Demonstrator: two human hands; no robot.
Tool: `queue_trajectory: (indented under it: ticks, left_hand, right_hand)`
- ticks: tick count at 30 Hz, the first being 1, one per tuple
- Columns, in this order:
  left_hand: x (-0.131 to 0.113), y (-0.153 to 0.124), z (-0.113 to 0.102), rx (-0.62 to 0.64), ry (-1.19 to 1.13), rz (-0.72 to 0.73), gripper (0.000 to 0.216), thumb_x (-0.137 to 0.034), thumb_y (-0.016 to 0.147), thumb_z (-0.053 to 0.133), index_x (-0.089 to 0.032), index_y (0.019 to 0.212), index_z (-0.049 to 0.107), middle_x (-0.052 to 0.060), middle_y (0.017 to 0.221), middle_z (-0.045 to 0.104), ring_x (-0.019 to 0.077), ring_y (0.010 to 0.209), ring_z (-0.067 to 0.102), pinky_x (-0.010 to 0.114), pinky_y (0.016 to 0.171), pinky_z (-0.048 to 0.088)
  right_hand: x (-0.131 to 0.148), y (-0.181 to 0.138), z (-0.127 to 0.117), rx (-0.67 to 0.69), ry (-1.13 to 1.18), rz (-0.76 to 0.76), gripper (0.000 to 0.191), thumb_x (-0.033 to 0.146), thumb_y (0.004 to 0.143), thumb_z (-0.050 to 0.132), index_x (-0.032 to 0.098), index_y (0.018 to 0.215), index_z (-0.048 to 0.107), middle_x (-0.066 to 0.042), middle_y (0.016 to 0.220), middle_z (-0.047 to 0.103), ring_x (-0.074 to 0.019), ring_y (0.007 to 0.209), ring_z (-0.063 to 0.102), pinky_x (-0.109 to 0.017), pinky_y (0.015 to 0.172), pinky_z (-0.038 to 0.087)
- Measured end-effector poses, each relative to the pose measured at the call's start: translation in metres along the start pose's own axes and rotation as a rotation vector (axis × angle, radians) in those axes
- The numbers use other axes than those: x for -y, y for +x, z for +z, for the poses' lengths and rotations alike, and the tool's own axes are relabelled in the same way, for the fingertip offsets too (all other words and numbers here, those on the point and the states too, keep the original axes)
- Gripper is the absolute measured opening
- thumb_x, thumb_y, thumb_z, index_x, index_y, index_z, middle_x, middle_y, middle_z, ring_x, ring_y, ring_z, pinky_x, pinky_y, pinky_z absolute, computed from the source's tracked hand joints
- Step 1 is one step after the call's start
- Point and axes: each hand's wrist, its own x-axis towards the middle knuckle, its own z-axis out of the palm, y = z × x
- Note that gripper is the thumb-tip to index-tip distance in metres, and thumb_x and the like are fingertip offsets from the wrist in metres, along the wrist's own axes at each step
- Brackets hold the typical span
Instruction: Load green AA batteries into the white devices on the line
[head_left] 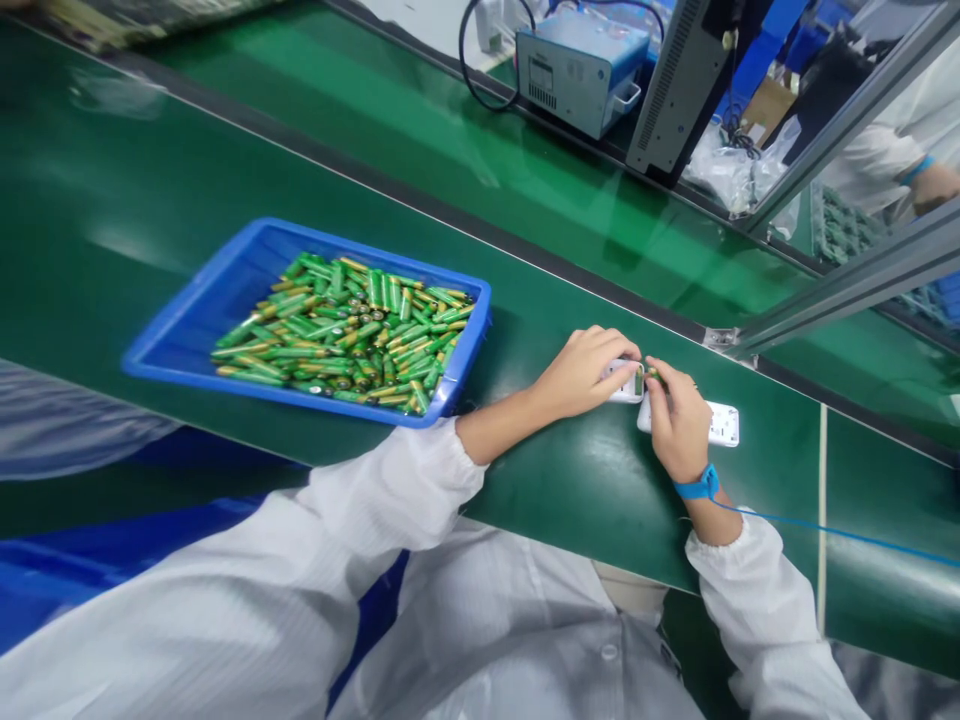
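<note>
My left hand (581, 372) rests on a small white device (625, 385) lying on the green belt and holds it down. My right hand (677, 420) pinches a green battery (649, 375) at the device's open end. Under my right hand lies a second white device (724, 424). A blue strap with a blue cord circles my right wrist (699, 487). To the left stands a blue tray (187, 330) heaped with several green and gold batteries (345, 335).
The green conveyor belt (450, 160) runs diagonally across the view. A blue-grey box with cables (577, 65) and a monitor stand (679, 90) sit at the far side. Metal frame rails (847, 285) cross at right. Another person's hand (934, 185) shows at far right.
</note>
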Motion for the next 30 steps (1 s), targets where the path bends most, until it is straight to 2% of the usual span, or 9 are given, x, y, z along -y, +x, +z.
queue_trajectory:
  ticks: [3, 5, 8, 11, 16, 21, 25, 30]
  left_hand:
    - [0.004, 0.000, 0.003, -0.010, 0.002, -0.050, 0.028, -0.022, 0.105, 0.050, -0.021, 0.123, 0.071, 0.008, 0.125, 0.078, 0.0266, 0.117, 0.066, 0.043, 0.104, 0.048]
    - [0.006, 0.000, 0.005, -0.008, 0.011, -0.058, 0.029, -0.018, 0.102, 0.050, -0.021, 0.123, 0.071, 0.008, 0.124, 0.078, 0.0269, 0.116, 0.067, 0.043, 0.104, 0.049]
    - [0.008, 0.001, 0.007, -0.006, 0.007, -0.064, 0.030, -0.017, 0.101, 0.050, -0.022, 0.122, 0.071, 0.007, 0.123, 0.078, 0.0269, 0.115, 0.067, 0.043, 0.104, 0.049]
    - [0.008, 0.001, 0.005, 0.000, 0.003, -0.062, 0.028, -0.017, 0.101, 0.051, -0.022, 0.120, 0.071, 0.007, 0.123, 0.078, 0.0267, 0.114, 0.068, 0.043, 0.103, 0.050]
    - [0.007, 0.001, 0.004, 0.012, 0.005, -0.063, 0.030, -0.016, 0.100, 0.052, -0.023, 0.121, 0.072, 0.006, 0.122, 0.078, 0.0260, 0.114, 0.068, 0.043, 0.103, 0.051]
    - [0.008, 0.002, 0.005, 0.019, 0.005, -0.063, 0.026, -0.019, 0.102, 0.054, -0.023, 0.121, 0.072, 0.006, 0.124, 0.078, 0.0263, 0.115, 0.068, 0.043, 0.104, 0.050]
    - [0.007, 0.001, 0.006, 0.021, 0.014, -0.071, 0.025, -0.020, 0.104, 0.054, -0.023, 0.122, 0.072, 0.007, 0.125, 0.078, 0.0264, 0.116, 0.068, 0.043, 0.105, 0.050]
    - [0.010, 0.001, 0.006, 0.011, 0.000, -0.059, 0.024, -0.020, 0.105, 0.054, -0.023, 0.120, 0.072, 0.006, 0.125, 0.078, 0.0256, 0.116, 0.068, 0.043, 0.106, 0.051]
  right_hand:
    - [0.001, -0.001, 0.001, -0.021, 0.082, 0.046, 0.029, 0.036, 0.118, 0.049, 0.025, 0.140, 0.066, -0.013, 0.133, 0.083, -0.0293, 0.127, 0.078, -0.047, 0.104, 0.063]
    - [0.000, 0.000, 0.002, -0.023, 0.050, -0.003, 0.024, 0.036, 0.116, 0.053, 0.025, 0.129, 0.070, -0.013, 0.134, 0.082, -0.0310, 0.133, 0.075, -0.050, 0.110, 0.060]
    - [-0.001, 0.002, 0.001, -0.036, -0.048, -0.070, 0.022, 0.038, 0.114, 0.059, 0.025, 0.117, 0.076, -0.012, 0.123, 0.083, -0.0323, 0.121, 0.076, -0.053, 0.109, 0.059]
    - [-0.003, 0.002, 0.002, -0.036, -0.072, -0.062, 0.023, 0.036, 0.113, 0.059, 0.026, 0.121, 0.078, -0.011, 0.118, 0.085, -0.0305, 0.108, 0.078, -0.048, 0.099, 0.062]
    - [-0.006, -0.001, 0.004, -0.036, -0.083, -0.061, 0.019, 0.036, 0.112, 0.063, 0.027, 0.114, 0.080, -0.009, 0.113, 0.086, -0.0300, 0.104, 0.080, -0.047, 0.095, 0.063]
    - [-0.007, -0.002, 0.003, 0.021, -0.076, -0.101, 0.020, 0.039, 0.111, 0.068, 0.028, 0.103, 0.082, -0.009, 0.113, 0.087, -0.0302, 0.107, 0.081, -0.049, 0.099, 0.064]
    - [-0.007, -0.003, 0.004, 0.044, -0.093, -0.128, 0.024, 0.041, 0.113, 0.066, 0.027, 0.107, 0.085, -0.010, 0.117, 0.087, -0.0304, 0.108, 0.080, -0.050, 0.100, 0.065]
    - [-0.003, -0.009, 0.006, 0.106, -0.118, -0.104, 0.031, 0.037, 0.114, 0.059, 0.026, 0.125, 0.085, -0.013, 0.138, 0.082, -0.0349, 0.119, 0.075, -0.058, 0.106, 0.063]
